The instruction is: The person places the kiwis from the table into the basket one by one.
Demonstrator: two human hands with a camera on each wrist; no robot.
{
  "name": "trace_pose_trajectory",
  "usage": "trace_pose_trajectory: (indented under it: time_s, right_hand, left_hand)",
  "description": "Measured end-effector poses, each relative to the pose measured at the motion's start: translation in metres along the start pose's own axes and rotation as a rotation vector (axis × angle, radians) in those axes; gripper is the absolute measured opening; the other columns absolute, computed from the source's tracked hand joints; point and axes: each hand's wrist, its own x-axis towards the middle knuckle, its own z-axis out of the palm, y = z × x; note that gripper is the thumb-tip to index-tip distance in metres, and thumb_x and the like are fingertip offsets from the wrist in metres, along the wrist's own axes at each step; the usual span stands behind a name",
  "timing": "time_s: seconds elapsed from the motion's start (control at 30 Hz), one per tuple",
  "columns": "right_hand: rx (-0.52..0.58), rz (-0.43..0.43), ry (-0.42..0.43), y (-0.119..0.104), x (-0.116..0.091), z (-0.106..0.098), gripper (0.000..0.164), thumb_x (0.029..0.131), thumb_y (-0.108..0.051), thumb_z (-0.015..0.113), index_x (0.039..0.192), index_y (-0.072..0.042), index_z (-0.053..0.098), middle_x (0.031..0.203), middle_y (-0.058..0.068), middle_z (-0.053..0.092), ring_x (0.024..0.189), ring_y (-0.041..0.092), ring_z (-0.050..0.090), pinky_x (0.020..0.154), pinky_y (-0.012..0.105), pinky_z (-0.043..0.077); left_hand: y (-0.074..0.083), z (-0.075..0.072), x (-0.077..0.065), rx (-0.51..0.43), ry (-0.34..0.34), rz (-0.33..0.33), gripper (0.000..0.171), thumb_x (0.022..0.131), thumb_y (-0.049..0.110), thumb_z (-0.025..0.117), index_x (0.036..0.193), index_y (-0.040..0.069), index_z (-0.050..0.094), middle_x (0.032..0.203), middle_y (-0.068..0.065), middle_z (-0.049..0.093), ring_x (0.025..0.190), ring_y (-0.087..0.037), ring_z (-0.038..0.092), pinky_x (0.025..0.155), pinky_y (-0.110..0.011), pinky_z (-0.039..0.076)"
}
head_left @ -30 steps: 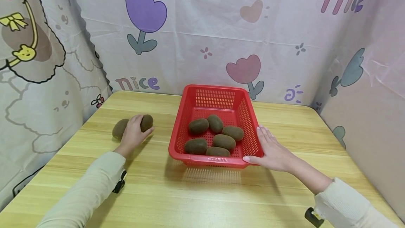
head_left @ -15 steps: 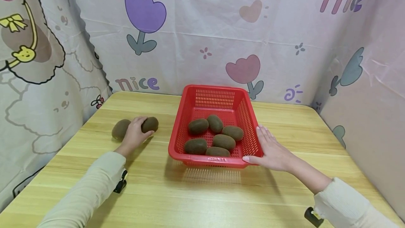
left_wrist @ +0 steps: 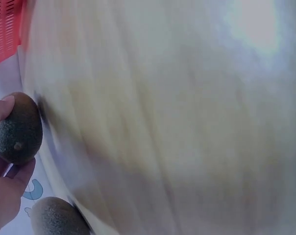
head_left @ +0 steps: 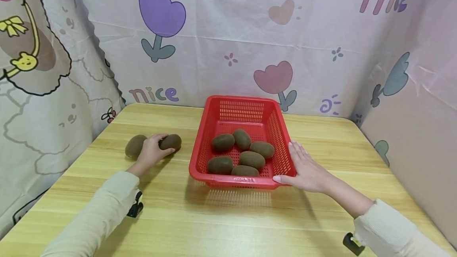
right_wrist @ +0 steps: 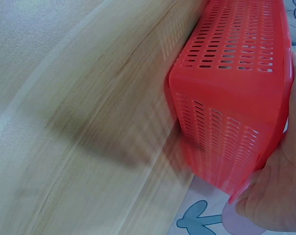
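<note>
My left hand point(head_left: 151, 152) pinches a brown kiwi point(head_left: 170, 142) between thumb and fingers, left of the basket. In the left wrist view the thumb lies on one end of that kiwi point(left_wrist: 20, 129) and fingertips on the other. A second kiwi point(head_left: 135, 147) lies on the table just left of this hand. My right hand point(head_left: 308, 169) rests against the right side of a red plastic basket point(head_left: 198, 148), fingers straight along its wall and thumb at the front corner of the rim. Inside the basket lie several kiwis point(head_left: 252, 160), toward its front half.
The light wooden table point(head_left: 235, 225) carries the basket near its middle. A printed cloth point(head_left: 221, 31) hangs along the table's back edge and both sides. Each wrist wears a small black camera, such as the left wrist's camera point(head_left: 135, 205).
The kiwi at my left hand has shifted slightly right and turned from upright to lying more sideways. My right hand and the basket have stayed in place.
</note>
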Motion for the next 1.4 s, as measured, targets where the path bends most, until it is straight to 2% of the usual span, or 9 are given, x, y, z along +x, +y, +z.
trace_pose_trajectory:
  time_s: [0.13,0.33,0.5,0.9,1.17,1.4]
  right_hand:
    - [-0.001,-0.002,0.002,-0.001,0.0,0.0,0.11,0.078,-0.063,0.058,0.146,0.007,0.009,0.153,0.026,0.009,0.14,0.045,0.01,0.111,0.06,0.019]
    - [0.004,0.002,-0.001,-0.001,0.0,-0.001,0.11,0.077,-0.064,0.058,0.146,0.007,0.009,0.153,0.026,0.009,0.14,0.045,0.01,0.11,0.061,0.019]
    - [-0.003,-0.004,0.0,0.0,0.001,-0.001,0.11,0.078,-0.064,0.058,0.146,0.007,0.009,0.153,0.026,0.008,0.14,0.045,0.01,0.11,0.061,0.019]
    - [0.002,0.002,-0.002,0.0,0.0,-0.001,0.11,0.077,-0.064,0.059,0.146,0.006,0.009,0.153,0.026,0.009,0.139,0.046,0.012,0.109,0.062,0.021]
    - [0.005,-0.002,0.001,-0.001,0.0,-0.001,0.11,0.077,-0.063,0.059,0.145,0.008,0.009,0.153,0.027,0.008,0.139,0.046,0.011,0.11,0.061,0.018]
    - [0.007,-0.005,-0.001,-0.001,0.0,-0.001,0.109,0.078,-0.061,0.059,0.145,0.008,0.009,0.153,0.027,0.007,0.14,0.046,0.01,0.111,0.06,0.016]
  left_hand:
    - [0.005,-0.005,0.0,-0.048,0.016,-0.041,0.054,0.077,0.012,0.074,0.121,-0.012,0.054,0.12,-0.034,0.054,0.112,-0.047,0.051,0.095,-0.055,0.041]
    - [0.014,-0.014,0.006,-0.12,0.067,-0.025,0.051,0.076,0.009,0.075,0.119,-0.011,0.055,0.117,-0.032,0.057,0.104,-0.044,0.057,0.087,-0.052,0.048]
    - [0.022,-0.021,0.009,-0.152,0.067,-0.036,0.053,0.077,0.009,0.073,0.122,-0.01,0.053,0.119,-0.032,0.056,0.105,-0.042,0.057,0.086,-0.052,0.049]
    - [0.042,-0.036,0.018,-0.151,0.062,-0.046,0.055,0.079,0.014,0.073,0.126,-0.006,0.052,0.122,-0.028,0.054,0.108,-0.04,0.055,0.087,-0.052,0.049]
    - [0.057,-0.041,0.024,-0.16,0.072,-0.011,0.053,0.077,0.015,0.074,0.123,-0.004,0.055,0.117,-0.026,0.059,0.105,-0.039,0.058,0.085,-0.05,0.051]
    - [0.072,-0.042,0.028,-0.171,0.059,0.001,0.052,0.078,0.016,0.074,0.123,-0.002,0.056,0.12,-0.024,0.059,0.106,-0.038,0.058,0.086,-0.049,0.051]
